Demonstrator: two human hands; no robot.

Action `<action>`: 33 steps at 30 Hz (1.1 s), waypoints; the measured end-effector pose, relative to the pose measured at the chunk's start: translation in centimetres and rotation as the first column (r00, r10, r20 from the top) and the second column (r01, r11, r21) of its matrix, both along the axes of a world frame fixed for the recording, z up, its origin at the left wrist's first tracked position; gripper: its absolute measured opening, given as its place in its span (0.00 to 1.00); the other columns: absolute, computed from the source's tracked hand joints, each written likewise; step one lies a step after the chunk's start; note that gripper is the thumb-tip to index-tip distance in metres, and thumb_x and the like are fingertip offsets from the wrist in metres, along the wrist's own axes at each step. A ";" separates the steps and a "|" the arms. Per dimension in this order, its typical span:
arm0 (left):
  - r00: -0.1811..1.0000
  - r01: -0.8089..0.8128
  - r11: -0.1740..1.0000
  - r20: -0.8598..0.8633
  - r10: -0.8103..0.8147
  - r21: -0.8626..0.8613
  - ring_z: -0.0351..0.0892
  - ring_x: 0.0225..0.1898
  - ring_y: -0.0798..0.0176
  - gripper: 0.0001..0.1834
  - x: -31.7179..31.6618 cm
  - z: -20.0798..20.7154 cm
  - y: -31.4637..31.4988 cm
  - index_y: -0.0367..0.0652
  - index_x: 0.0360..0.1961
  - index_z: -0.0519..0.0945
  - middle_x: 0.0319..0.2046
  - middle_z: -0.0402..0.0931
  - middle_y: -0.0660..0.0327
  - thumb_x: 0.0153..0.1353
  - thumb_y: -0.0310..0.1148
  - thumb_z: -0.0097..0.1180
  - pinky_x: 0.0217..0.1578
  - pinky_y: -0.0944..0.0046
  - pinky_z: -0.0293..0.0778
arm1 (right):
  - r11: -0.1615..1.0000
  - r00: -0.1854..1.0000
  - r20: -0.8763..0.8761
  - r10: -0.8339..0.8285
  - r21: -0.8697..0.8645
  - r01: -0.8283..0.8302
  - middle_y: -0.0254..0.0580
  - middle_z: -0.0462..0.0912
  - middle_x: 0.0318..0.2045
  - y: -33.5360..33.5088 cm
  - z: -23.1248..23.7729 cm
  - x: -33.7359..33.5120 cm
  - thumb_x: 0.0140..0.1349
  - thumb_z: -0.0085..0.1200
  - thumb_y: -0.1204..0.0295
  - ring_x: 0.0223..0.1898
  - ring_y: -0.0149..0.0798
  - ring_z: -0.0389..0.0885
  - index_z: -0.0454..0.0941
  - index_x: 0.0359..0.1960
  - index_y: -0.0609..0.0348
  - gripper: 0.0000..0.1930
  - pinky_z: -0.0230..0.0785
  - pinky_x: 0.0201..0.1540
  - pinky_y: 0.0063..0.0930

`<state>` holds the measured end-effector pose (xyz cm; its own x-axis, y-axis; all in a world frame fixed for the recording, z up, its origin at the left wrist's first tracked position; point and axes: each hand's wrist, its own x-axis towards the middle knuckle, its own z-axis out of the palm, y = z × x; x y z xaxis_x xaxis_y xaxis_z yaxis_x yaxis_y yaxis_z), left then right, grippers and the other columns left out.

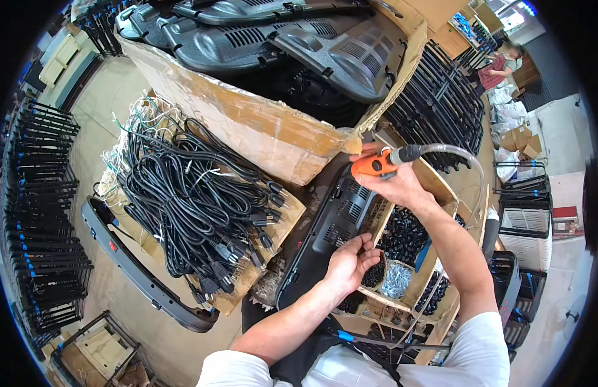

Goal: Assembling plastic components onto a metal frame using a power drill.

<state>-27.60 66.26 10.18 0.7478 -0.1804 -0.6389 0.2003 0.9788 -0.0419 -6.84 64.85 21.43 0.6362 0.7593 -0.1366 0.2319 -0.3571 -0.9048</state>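
Observation:
In my right hand (398, 184) is an orange pneumatic screwdriver (375, 165), gripped near the far end of a black plastic cover (329, 227). A clear hose (463, 155) runs from the tool's black connector. My left hand (352, 263) is palm up over the cover's near right side, with its fingers loosely bent and apart; nothing shows in it. Beside those fingers is a wooden compartment box (374, 296). It holds shiny black parts (408, 232), silver screws (396, 280) and small dark screws (374, 276). The screwdriver's tip is hidden.
A large cardboard box (228, 119) of black plastic covers (350, 58) stands ahead. Bundled black power cords (183, 187) lie on cardboard to the left, above a curved black panel (138, 274). Black frames (44, 226) are stacked far left. Another person (496, 69) is far off right.

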 end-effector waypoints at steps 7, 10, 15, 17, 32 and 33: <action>1.000 0.011 0.999 -0.011 -0.010 0.032 0.85 0.45 0.57 0.17 -1.3 2.2 0.7 0.33 0.63 0.72 0.48 0.81 0.53 0.83 0.32 0.42 0.46 0.60 0.86 | 0.999 0.999 0.046 0.002 0.033 -0.003 0.33 0.87 0.41 -0.2 -0.4 0.3 0.57 0.73 0.74 0.45 0.27 0.83 0.85 0.48 0.59 0.17 0.78 0.53 0.28; 0.997 0.072 0.991 0.034 -0.076 0.113 0.83 0.42 0.60 0.16 -3.4 0.9 0.4 0.33 0.63 0.73 0.47 0.80 0.54 0.82 0.29 0.43 0.43 0.62 0.83 | 0.998 1.000 0.026 0.011 0.068 -0.012 0.32 0.87 0.39 0.0 -0.5 0.1 0.56 0.73 0.74 0.43 0.27 0.83 0.85 0.47 0.58 0.17 0.78 0.52 0.28; 0.997 0.069 0.991 0.015 -0.071 0.113 0.83 0.40 0.61 0.14 -6.8 1.0 0.3 0.33 0.60 0.76 0.43 0.80 0.57 0.78 0.25 0.46 0.42 0.62 0.82 | 1.000 0.999 0.042 -0.007 0.023 0.006 0.34 0.87 0.41 -0.1 -1.4 -0.6 0.56 0.73 0.74 0.44 0.28 0.84 0.85 0.49 0.58 0.18 0.78 0.53 0.29; 0.999 0.051 0.989 -0.014 -0.050 0.136 0.84 0.43 0.59 0.14 -7.8 1.2 0.3 0.33 0.59 0.76 0.44 0.80 0.56 0.79 0.25 0.46 0.46 0.61 0.84 | 1.000 0.999 0.038 -0.010 0.003 0.010 0.34 0.88 0.42 0.0 -1.5 -0.7 0.56 0.74 0.74 0.46 0.28 0.84 0.85 0.51 0.58 0.20 0.79 0.54 0.29; 0.876 0.448 0.832 0.027 -0.482 0.325 0.81 0.59 0.55 0.21 -10.4 1.5 -0.1 0.31 0.62 0.76 0.56 0.81 0.51 0.82 0.39 0.46 0.64 0.55 0.76 | 0.793 0.811 0.015 -0.584 0.223 0.567 0.40 0.89 0.51 -18.2 6.3 -17.6 0.60 0.72 0.69 0.55 0.34 0.86 0.80 0.60 0.59 0.26 0.77 0.63 0.34; 0.854 0.483 0.809 0.025 -0.520 0.334 0.81 0.59 0.55 0.21 -10.3 1.0 -1.1 0.31 0.62 0.76 0.56 0.81 0.51 0.82 0.39 0.46 0.64 0.55 0.76 | 0.711 0.746 -0.074 -0.662 0.254 0.656 0.41 0.89 0.51 -20.5 6.3 -20.9 0.60 0.72 0.70 0.55 0.34 0.86 0.80 0.61 0.60 0.27 0.77 0.63 0.34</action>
<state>-37.90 65.15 11.17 0.6756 -0.3601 -0.6434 0.6518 0.6996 0.2928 -27.72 44.35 27.72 0.9885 0.1508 0.0140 0.0431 -0.1918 -0.9805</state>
